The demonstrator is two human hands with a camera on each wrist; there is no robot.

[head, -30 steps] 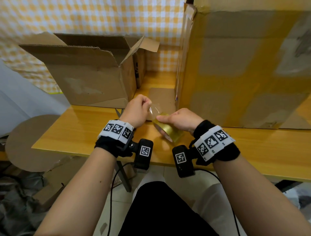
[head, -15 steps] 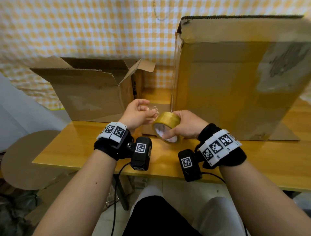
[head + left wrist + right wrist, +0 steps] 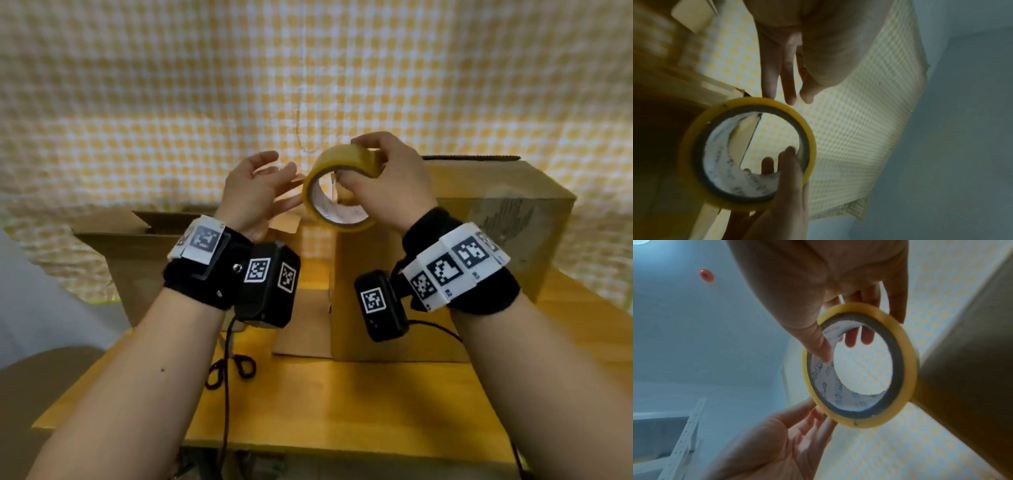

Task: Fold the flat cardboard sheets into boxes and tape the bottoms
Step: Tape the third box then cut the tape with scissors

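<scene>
- Gripping happens on one side only: left of the yellow ring-shaped roll of packing tape (image 3: 337, 192), the left hand (image 3: 255, 192) is open, its straight fingers (image 3: 768, 78) reaching to the roll's outer rim.
- Roll itself, held in the air, looks light and stiff; its film is probably sticky and slippery to pick at.
- Right of the roll, the right hand (image 3: 387, 181) pinches it, thumb inside the core.
- Behind and below the roll stands a tall brown cardboard box (image 3: 496, 219).

Left box (image 3: 137, 246) partly hidden behind left hand (image 3: 251, 192) & wrist. Scissors (image 3: 236, 368): only handles show under left forearm. Right hand (image 3: 387, 185) covers the tape roll (image 3: 337, 192) far side; loose tape end too blurred to find.
</scene>
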